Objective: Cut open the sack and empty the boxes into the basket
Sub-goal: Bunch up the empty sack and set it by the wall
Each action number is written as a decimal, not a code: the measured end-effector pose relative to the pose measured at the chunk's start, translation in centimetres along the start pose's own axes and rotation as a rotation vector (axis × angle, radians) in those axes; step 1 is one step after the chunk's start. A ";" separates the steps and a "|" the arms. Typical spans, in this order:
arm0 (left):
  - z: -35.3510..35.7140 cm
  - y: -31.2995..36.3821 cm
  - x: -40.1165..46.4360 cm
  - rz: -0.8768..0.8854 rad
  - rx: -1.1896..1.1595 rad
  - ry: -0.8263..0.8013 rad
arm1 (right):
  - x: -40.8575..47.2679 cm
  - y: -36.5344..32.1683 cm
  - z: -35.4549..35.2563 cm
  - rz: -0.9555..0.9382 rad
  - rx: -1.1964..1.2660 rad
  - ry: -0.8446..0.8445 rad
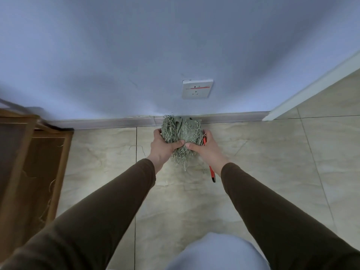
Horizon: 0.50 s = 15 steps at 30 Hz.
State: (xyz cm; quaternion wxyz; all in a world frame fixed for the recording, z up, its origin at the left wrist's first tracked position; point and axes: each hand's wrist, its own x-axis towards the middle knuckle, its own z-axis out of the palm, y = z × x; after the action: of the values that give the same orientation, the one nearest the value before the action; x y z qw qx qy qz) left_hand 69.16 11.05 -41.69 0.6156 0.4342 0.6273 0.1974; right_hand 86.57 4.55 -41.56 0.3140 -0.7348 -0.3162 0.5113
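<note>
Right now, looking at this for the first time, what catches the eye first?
The frayed greenish sack, bunched between both hands in the middle, against the skirting board. The left hand and right hand each have a grip on it, and an orange-handled tool sticks out beneath the right hand. A white wall socket sits just above.

White wall socket (pixel 197 89) above the baseboard (pixel 109 122); beige floor tiles (pixel 263 152) below.

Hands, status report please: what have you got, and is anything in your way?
Left hand and right hand both grip the bunched frayed sack. Right also holds an orange-handled cutter. Wooden basket off to the left. No boxes in view. Nothing blocking.
</note>
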 end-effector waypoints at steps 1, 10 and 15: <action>0.2 -0.6 0.8 -0.002 0.007 0.001 | 0.8 0.7 0.2 -0.003 -0.011 0.001; 1.6 -3.7 5.6 -0.020 0.284 0.118 | 6.3 4.5 1.7 -0.019 -0.122 0.013; 1.8 -3.8 6.7 0.005 0.436 0.167 | 7.6 4.7 2.0 -0.034 -0.285 0.081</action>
State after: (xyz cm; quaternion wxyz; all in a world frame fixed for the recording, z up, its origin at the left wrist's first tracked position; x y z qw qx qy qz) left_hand 70.66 13.75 -48.96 0.4529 0.5406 0.7027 0.0939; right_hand 87.44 7.96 -49.97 0.2276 -0.7866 -0.3850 0.4257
